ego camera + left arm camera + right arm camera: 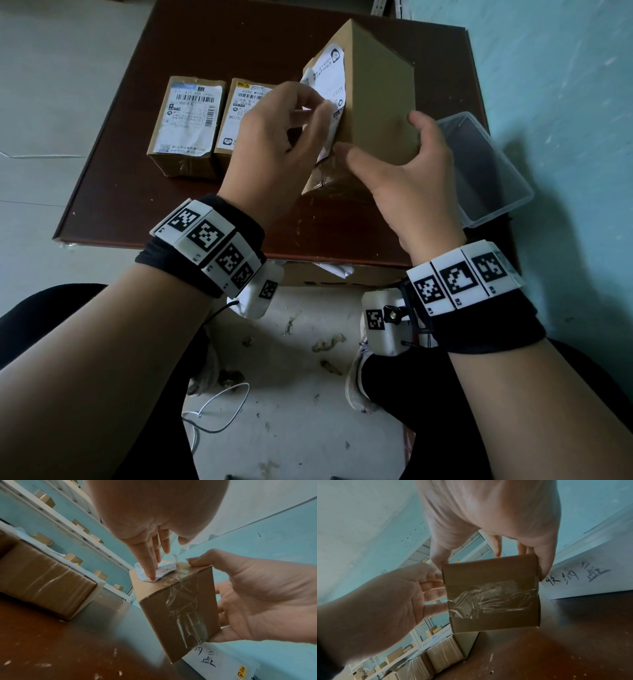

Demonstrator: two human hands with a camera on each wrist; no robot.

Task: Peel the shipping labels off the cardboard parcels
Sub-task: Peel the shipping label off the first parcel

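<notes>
Right now the left hand's fingers (pixel 150 566) lie long and nearly straight against the labelled face of the tilted parcel (pixel 376 113), their tips pressing on the crumpled, partly lifted shipping label (pixel 325 89); whether the thumb pinches the paper from behind I cannot tell. The left hand (pixel 284 137) comes at that face from the side. The right hand (pixel 411 168) clamps the parcel, thumb on the near top edge and fingers curled round the far side, bracing it with one bottom corner on the tabletop (pixel 239 41).

By my reading the peel of this label is under way: its upper corner stands curled off the cardboard while the lower part looks stuck down. The next move calls for a firm pinch on the loose flap and a slow, low pull along the face, with the right hand holding the parcel steady so the paper does not tear.

The parcel is plain brown cardboard, its end sealed with wrinkled clear tape (pixel 489 599). Two smaller parcels lie flat on the tabletop to its left, the left one (pixel 186 126) and the one beside it (pixel 236 116), both with their labels on. A clear plastic box (pixel 486 171) sits to the right.
</notes>
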